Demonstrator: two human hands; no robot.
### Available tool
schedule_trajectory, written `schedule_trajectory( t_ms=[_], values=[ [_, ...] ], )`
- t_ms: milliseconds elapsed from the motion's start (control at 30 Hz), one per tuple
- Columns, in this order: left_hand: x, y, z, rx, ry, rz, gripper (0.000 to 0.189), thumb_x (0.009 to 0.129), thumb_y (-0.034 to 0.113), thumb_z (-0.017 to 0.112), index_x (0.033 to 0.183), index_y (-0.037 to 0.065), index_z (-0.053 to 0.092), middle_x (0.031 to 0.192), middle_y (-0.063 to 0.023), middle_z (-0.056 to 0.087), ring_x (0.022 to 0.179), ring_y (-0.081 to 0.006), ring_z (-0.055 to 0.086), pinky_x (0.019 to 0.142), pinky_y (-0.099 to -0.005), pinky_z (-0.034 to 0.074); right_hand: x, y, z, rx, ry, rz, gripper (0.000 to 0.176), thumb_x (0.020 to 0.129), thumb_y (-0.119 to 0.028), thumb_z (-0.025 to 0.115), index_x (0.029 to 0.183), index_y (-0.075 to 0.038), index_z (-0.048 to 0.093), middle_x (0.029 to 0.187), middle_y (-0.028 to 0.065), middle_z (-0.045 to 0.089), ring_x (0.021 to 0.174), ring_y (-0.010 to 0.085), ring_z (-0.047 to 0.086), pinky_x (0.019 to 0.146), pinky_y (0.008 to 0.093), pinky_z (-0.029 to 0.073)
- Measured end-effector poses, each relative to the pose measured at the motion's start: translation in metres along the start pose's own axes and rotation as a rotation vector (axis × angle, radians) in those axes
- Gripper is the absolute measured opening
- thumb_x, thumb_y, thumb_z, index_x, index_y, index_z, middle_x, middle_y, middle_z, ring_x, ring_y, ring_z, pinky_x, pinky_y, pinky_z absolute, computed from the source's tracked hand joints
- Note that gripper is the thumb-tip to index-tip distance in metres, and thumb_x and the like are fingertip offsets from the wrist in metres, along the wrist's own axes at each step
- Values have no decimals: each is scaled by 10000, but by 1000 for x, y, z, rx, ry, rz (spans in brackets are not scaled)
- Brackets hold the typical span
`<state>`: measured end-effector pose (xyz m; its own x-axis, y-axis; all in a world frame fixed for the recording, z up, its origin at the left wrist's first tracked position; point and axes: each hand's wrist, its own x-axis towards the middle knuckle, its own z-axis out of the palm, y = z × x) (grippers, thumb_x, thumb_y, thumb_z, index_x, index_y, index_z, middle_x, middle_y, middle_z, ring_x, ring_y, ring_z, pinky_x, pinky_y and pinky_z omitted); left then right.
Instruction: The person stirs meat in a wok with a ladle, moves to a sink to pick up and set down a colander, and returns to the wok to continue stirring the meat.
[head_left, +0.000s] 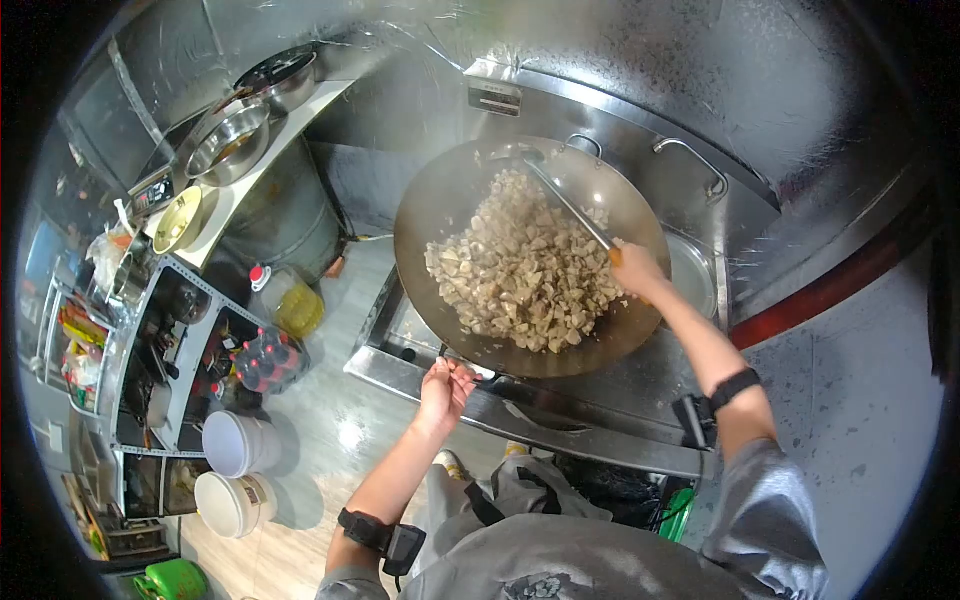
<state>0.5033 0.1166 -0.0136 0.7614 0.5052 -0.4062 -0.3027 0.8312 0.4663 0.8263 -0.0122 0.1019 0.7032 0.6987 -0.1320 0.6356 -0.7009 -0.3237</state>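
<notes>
A large round wok point(420, 200) sits on the steel stove point(640, 430), holding a big heap of chopped, pale brown pieces of food point(520, 270). My right hand point(637, 272) is closed round the wooden end of a long metal ladle point(570, 203), whose head rests at the far side of the wok, behind the food. At the wok's near left edge, my left hand point(445, 393) is closed with its fingers bent together by the stove's front rim. What those fingers hold, if anything, is too small to make out.
On a shelf point(225, 225) at the left stand metal bowls point(228, 145) and a yellow bowl point(178, 220). An oil jug point(290, 303), dark bottles point(268, 362) and white buckets point(240, 443) stand below. A curved faucet point(692, 160) is behind the wok.
</notes>
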Motion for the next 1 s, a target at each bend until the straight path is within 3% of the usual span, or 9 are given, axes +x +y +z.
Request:
schedule_trajectory(
  t_ms=[100, 167, 267, 433, 700, 833, 900, 933, 1000],
  values=[
    [0, -2, -2, -21, -24, 8, 288, 924, 301, 296, 740, 104, 399, 611, 5, 409, 624, -146, 483, 686, -313, 484, -7, -28, 21, 175, -208, 306, 232, 765, -48, 490, 961, 76, 485, 657, 184, 571, 496, 235, 584, 409, 364, 464],
    [1, -3, 0, -26, 3, 22, 290, 925, 304, 291, 740, 109, 399, 610, 7, 401, 613, -144, 473, 666, -306, 476, -23, -25, 39, 185, -312, 305, 158, 719, -11, 444, 833, 99, 448, 548, 169, 525, 412, 244, 543, 345, 372, 446],
    [2, -2, -3, -38, 3, -11, 300, 931, 296, 273, 732, 106, 393, 611, 5, 388, 625, -146, 443, 646, -294, 433, -71, -38, 23, 73, -407, 234, 236, 744, -4, 465, 962, 88, 471, 597, 185, 540, 426, 240, 543, 357, 359, 435],
    [7, -5, -14, 18, 0, -10, 300, 929, 295, 278, 734, 95, 388, 620, -22, 383, 646, -176, 424, 668, -316, 393, -117, -19, 10, 141, -640, 197, 160, 687, 39, 438, 818, 104, 372, 496, 151, 486, 368, 240, 515, 297, 357, 405],
    [5, -3, -11, -26, -80, 4, 296, 936, 285, 236, 753, 96, 373, 649, -22, 398, 655, -175, 443, 744, -371, 421, -217, -38, -80, 124, -323, 343, 284, 698, 2, 516, 972, 64, 478, 591, 124, 532, 426, 168, 531, 352, 294, 424],
    [3, -1, -12, -14, -63, -54, 296, 933, 304, 251, 755, 103, 375, 653, -18, 401, 675, -169, 460, 755, -372, 425, -266, -55, -123, -131, -78, 145, 229, 643, -19, 590, 839, 60, 503, 655, 200, 544, 606, 311, 565, 560, 370, 437],
    [7, -4, -16, -27, -114, -60, 294, 931, 311, 262, 758, 105, 381, 650, -15, 405, 681, -168, 469, 760, -367, 422, -291, -68, -149, -172, -91, 283, 219, 627, -33, 617, 795, 39, 495, 667, 206, 529, 676, 352, 544, 611, 397, 410],
    [8, -5, -17, -48, -121, -40, 291, 930, 313, 267, 759, 107, 382, 650, -14, 406, 679, -167, 470, 760, -365, 420, -304, -56, -153, -289, 8, 120, 225, 626, -34, 651, 782, 37, 505, 580, 161, 484, 520, 256, 511, 526, 347, 407],
    [6, -5, -15, -67, -96, -28, 284, 927, 314, 283, 759, 107, 383, 651, -15, 410, 674, -167, 465, 760, -366, 417, -323, -62, -165, -300, -16, 220, 231, 619, -40, 664, 767, 31, 502, 589, 165, 489, 540, 263, 513, 537, 348, 407]
  ],
)
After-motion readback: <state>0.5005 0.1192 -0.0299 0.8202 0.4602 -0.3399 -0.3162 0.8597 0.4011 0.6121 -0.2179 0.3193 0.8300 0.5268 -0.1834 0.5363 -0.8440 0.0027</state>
